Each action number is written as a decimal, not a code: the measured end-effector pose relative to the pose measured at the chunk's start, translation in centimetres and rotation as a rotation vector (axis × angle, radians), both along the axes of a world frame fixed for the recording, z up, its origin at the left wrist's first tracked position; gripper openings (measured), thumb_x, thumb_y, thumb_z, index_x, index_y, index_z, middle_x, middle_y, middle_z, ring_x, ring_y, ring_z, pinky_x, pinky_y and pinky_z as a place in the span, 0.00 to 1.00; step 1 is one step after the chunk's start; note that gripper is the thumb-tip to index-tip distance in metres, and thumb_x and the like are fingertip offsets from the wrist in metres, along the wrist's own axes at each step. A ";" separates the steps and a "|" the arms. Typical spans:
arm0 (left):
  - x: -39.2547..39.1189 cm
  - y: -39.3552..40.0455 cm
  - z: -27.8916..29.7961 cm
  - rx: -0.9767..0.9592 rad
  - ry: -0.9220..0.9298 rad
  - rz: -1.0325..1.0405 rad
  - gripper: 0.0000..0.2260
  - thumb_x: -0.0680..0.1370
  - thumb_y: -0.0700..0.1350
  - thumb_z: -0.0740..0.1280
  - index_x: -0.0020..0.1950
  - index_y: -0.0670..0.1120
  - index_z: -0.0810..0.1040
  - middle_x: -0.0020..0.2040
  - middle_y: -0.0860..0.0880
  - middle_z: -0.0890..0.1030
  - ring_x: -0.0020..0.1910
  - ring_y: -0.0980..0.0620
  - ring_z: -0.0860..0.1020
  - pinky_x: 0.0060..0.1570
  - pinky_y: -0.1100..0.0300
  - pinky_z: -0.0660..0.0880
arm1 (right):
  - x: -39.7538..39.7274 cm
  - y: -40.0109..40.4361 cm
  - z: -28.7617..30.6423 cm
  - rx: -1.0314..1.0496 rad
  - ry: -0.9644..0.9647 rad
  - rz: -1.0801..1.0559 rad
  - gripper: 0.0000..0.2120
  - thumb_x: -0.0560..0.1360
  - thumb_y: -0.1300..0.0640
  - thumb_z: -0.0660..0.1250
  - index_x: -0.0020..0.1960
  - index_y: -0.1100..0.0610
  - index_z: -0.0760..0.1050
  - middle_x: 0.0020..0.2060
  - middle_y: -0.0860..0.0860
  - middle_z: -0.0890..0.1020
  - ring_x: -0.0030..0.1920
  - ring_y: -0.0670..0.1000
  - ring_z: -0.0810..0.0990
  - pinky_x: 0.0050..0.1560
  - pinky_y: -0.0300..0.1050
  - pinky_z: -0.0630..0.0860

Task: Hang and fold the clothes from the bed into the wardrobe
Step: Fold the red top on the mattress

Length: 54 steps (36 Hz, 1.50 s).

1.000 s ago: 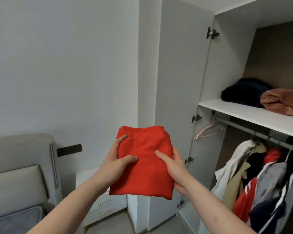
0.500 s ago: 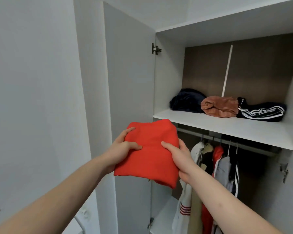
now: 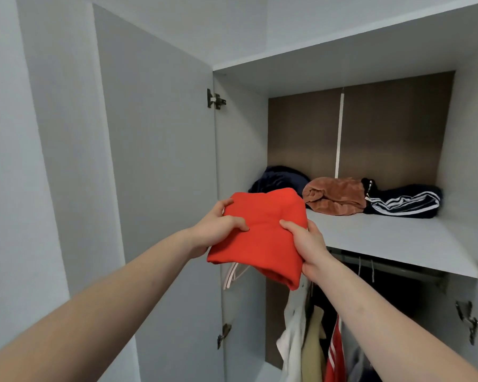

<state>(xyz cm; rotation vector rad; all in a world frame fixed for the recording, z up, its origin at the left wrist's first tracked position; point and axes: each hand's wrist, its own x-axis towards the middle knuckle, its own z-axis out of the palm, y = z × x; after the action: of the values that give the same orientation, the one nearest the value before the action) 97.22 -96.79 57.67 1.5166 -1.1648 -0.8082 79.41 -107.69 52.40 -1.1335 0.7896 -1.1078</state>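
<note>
Closer now: your left hand [image 3: 218, 230] and right hand [image 3: 308, 244] grip the folded red cloth bundle [image 3: 262, 235] at the white wardrobe shelf [image 3: 384, 238]'s left front edge. Loose lower fold may snag there, unfolding; rust velvet roll [image 3: 334, 195] crowds right.

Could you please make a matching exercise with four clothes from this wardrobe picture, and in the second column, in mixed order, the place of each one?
Column one:
1. red folded garment
2. brown rolled garment
3. dark garment with white stripes
4. plain dark garment

Column two:
A. right end of the shelf row
B. held in both hands
C. left end of the shelf row
D. middle of the shelf row

Pairs: 1-B, 2-D, 3-A, 4-C
</note>
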 end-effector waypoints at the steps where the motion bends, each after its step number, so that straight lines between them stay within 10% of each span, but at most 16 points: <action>1: 0.2 -1.3 0.2 0.001 0.003 0.000 0.44 0.63 0.47 0.74 0.77 0.58 0.62 0.60 0.49 0.79 0.48 0.50 0.83 0.38 0.59 0.78 | 0.3 -1.4 0.1 0.006 -0.001 0.001 0.32 0.72 0.51 0.77 0.73 0.48 0.69 0.58 0.53 0.82 0.53 0.58 0.84 0.54 0.59 0.82; 7: 2.0 -9.6 0.6 0.011 0.037 0.031 0.41 0.63 0.43 0.72 0.75 0.56 0.65 0.56 0.46 0.81 0.45 0.49 0.82 0.36 0.60 0.77 | 2.7 -9.6 0.6 0.037 0.000 -0.011 0.30 0.73 0.51 0.76 0.72 0.48 0.69 0.57 0.53 0.82 0.52 0.58 0.83 0.44 0.52 0.81; 13: 4.1 -17.2 0.7 0.040 0.033 0.076 0.40 0.59 0.42 0.69 0.72 0.54 0.68 0.50 0.47 0.83 0.43 0.50 0.81 0.36 0.61 0.76 | 5.3 -17.4 0.2 0.081 0.026 0.011 0.31 0.73 0.52 0.76 0.72 0.51 0.68 0.59 0.56 0.80 0.54 0.61 0.82 0.57 0.63 0.80; 21: 7.1 -25.8 3.1 -0.128 -0.123 0.145 0.42 0.59 0.41 0.72 0.75 0.51 0.69 0.62 0.50 0.77 0.48 0.57 0.79 0.39 0.68 0.74 | 8.8 -25.3 1.3 0.094 -0.037 -0.004 0.36 0.76 0.49 0.74 0.78 0.52 0.61 0.67 0.57 0.77 0.58 0.60 0.80 0.55 0.57 0.80; 26: 9.5 -29.1 2.0 0.084 -0.671 0.293 0.37 0.73 0.42 0.71 0.80 0.48 0.61 0.71 0.43 0.72 0.66 0.45 0.75 0.63 0.58 0.73 | 9.6 -28.2 1.0 -0.107 0.372 0.083 0.51 0.77 0.42 0.71 0.83 0.52 0.37 0.78 0.56 0.62 0.73 0.60 0.69 0.74 0.59 0.67; 30: 8.2 -29.6 -1.9 0.164 -0.811 0.053 0.34 0.73 0.57 0.72 0.77 0.53 0.67 0.73 0.49 0.72 0.69 0.49 0.73 0.70 0.56 0.69 | 8.9 -29.4 -1.0 -0.426 0.778 0.124 0.39 0.77 0.46 0.70 0.82 0.52 0.56 0.79 0.54 0.58 0.76 0.55 0.63 0.76 0.47 0.61; 35: 6.1 -30.5 -6.4 0.260 -1.031 -0.032 0.46 0.65 0.80 0.56 0.80 0.60 0.60 0.81 0.53 0.60 0.80 0.47 0.56 0.78 0.41 0.52 | 9.6 -31.0 -2.7 -0.591 0.917 0.213 0.34 0.79 0.41 0.65 0.81 0.46 0.57 0.82 0.48 0.50 0.81 0.52 0.53 0.78 0.47 0.55; 42: 9.9 -33.6 -8.4 0.228 -1.027 0.029 0.31 0.78 0.63 0.59 0.80 0.61 0.57 0.83 0.55 0.52 0.82 0.52 0.45 0.78 0.40 0.42 | 11.6 -32.6 -4.4 -0.746 1.112 0.129 0.31 0.81 0.35 0.53 0.81 0.40 0.52 0.82 0.46 0.51 0.78 0.56 0.59 0.77 0.56 0.56; 54: 12.1 -36.1 -9.0 0.090 -1.047 0.178 0.38 0.68 0.70 0.48 0.78 0.62 0.61 0.82 0.55 0.54 0.82 0.50 0.45 0.77 0.41 0.35 | 12.7 -35.0 -4.8 -0.718 1.112 0.046 0.33 0.82 0.46 0.59 0.82 0.50 0.50 0.82 0.52 0.51 0.79 0.56 0.58 0.77 0.54 0.58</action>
<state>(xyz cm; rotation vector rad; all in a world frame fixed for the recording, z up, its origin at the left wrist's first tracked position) 109.36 -132.91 48.70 2.1609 -1.6848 0.1329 92.14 -142.65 47.59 -2.4461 1.2157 -0.6488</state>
